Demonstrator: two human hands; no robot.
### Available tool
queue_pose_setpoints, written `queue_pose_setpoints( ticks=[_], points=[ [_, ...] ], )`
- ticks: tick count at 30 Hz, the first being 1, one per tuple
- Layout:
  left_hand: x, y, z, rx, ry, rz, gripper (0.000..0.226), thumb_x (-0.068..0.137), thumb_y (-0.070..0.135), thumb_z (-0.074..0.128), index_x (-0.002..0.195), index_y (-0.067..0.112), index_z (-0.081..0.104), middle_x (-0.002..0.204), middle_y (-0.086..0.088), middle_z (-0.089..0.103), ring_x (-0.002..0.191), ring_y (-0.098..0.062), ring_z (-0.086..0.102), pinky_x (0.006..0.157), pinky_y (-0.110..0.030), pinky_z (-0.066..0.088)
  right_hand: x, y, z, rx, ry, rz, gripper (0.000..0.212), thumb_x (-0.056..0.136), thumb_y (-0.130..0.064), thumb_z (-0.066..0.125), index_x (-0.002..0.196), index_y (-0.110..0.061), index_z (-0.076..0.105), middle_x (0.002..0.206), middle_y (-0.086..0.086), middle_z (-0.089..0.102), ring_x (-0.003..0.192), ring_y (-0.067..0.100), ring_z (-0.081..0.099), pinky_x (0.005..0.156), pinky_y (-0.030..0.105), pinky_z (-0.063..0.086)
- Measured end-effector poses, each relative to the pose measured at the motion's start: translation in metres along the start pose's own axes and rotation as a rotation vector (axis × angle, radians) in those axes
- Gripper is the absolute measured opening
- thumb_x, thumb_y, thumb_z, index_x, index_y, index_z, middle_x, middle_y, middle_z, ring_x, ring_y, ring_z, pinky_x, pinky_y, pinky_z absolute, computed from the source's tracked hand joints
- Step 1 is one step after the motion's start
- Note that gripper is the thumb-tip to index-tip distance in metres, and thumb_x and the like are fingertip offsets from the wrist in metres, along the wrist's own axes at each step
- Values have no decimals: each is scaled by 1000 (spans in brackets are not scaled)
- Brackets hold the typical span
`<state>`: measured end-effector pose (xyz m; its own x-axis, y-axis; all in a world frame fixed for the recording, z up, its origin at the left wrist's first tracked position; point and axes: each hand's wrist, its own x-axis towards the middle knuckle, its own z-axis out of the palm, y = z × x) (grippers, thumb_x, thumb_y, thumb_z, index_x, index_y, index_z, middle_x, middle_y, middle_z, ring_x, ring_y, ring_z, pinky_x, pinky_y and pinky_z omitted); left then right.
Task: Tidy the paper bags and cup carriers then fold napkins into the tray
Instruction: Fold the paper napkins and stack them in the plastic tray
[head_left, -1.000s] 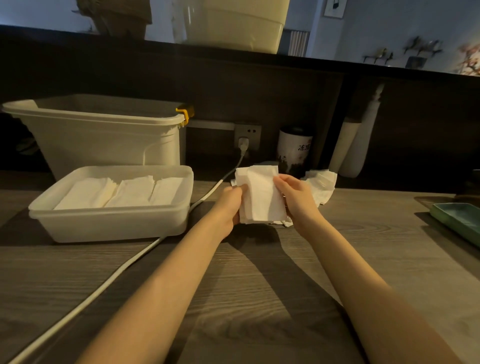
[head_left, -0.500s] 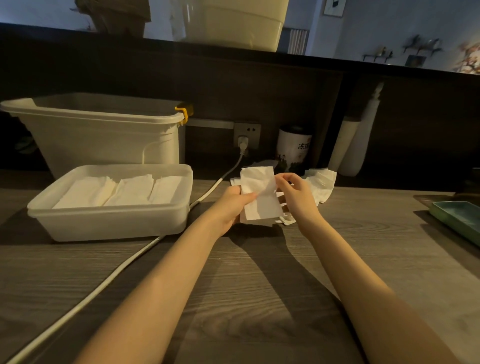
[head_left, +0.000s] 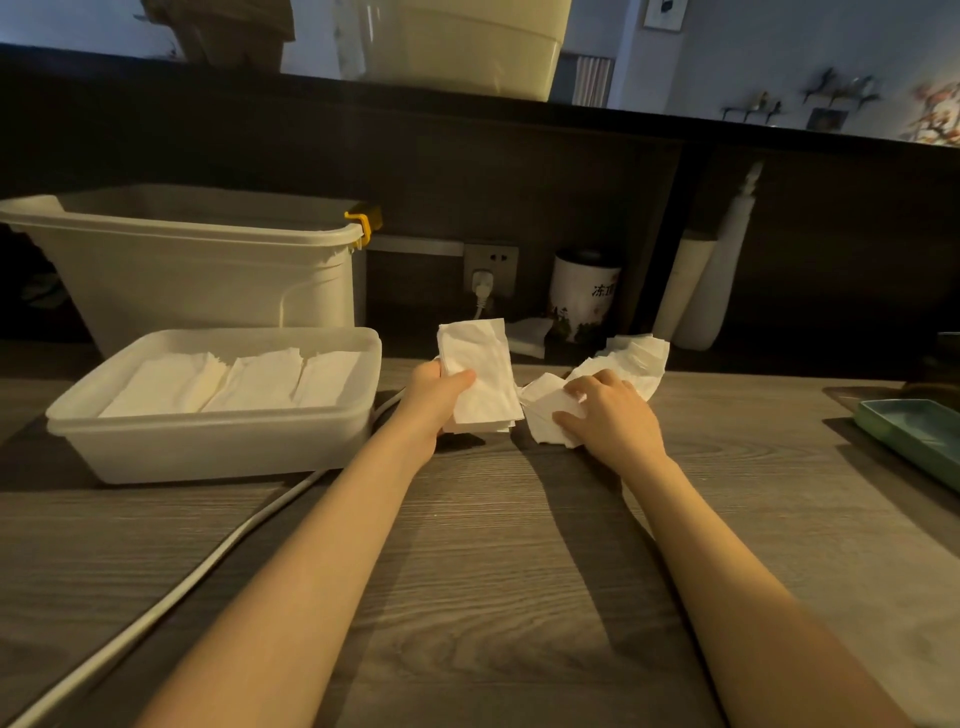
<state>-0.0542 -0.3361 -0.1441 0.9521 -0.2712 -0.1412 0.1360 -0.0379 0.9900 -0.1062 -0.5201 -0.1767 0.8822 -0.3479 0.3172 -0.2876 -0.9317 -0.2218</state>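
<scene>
the left hand (head_left: 435, 401) is gripping a folded napkin (head_left: 480, 374), thumb lying across its front face and fingers curled behind it; the napkin is standing nearly upright, its lower edge hanging just above the wooden table (head_left: 493, 571). the right hand (head_left: 608, 415) is resting palm down on the table just right of the left hand, fingers curled over and pressing a loose napkin (head_left: 550, 415) that is lying flat beneath them. a crumpled pile of napkins (head_left: 636, 358) is sitting just beyond the right hand, touching the loose napkin under its fingers.

the tray (head_left: 218, 441), a shallow translucent tub, is standing well to the left of the left hand. three stacks of folded napkins (head_left: 244, 382) are lying side by side inside it, filling most of its floor. a larger white bin (head_left: 197, 275) with a yellow clip at its rim is standing behind the tray. a white cable (head_left: 171, 597) is running from the wall socket (head_left: 491, 267) beyond the left hand, passing behind the held napkin, and trailing along the table beside the tray toward the near left edge.

beyond and between the two hands, a white canister (head_left: 582, 296) with a dark lid is standing against the back panel. a small flat napkin (head_left: 530, 335) is lying just left of it. far right of the right hand, a green dish (head_left: 914, 436) is sitting at the table's edge.
</scene>
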Motion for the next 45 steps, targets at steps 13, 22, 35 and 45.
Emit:
queue_pose_setpoints(
  ticks=[13, 22, 35, 45],
  points=[
    [4, -2, -1, 11, -10, -21, 42, 95, 17, 51, 135, 14, 41, 129, -8, 52, 114, -26, 53, 85, -36, 48, -2, -4, -9, -128, 99, 50, 29, 98, -31, 46, 108, -21, 71, 94, 2, 69, 70, 14, 52, 51, 23, 31],
    [9, -6, -1, 11, 65, -33, 39, 95, 19, 50, 132, 13, 43, 127, -8, 53, 112, -26, 54, 89, -39, 48, -3, -12, -18, 721, 339, 182, 22, 93, -29, 56, 99, -14, 71, 83, -4, 63, 70, 3, 53, 59, 14, 39],
    [6, -8, 6, -262, -37, -132, 32, 98, 28, 42, 127, 16, 44, 99, -6, 59, 95, -22, 59, 78, -39, 51, -8, -41, -25, 1592, -288, 229, 20, 97, -22, 48, 107, -14, 63, 99, 5, 63, 85, 15, 62, 69, 26, 56],
    [2, -11, 14, -2, -110, -26, 40, 94, 17, 52, 132, 11, 43, 113, -6, 58, 106, -23, 56, 92, -42, 49, -9, -51, -15, 1389, -329, 317, 37, 98, -47, 36, 112, -17, 53, 104, 4, 60, 91, 18, 63, 72, 29, 55]
  ],
)
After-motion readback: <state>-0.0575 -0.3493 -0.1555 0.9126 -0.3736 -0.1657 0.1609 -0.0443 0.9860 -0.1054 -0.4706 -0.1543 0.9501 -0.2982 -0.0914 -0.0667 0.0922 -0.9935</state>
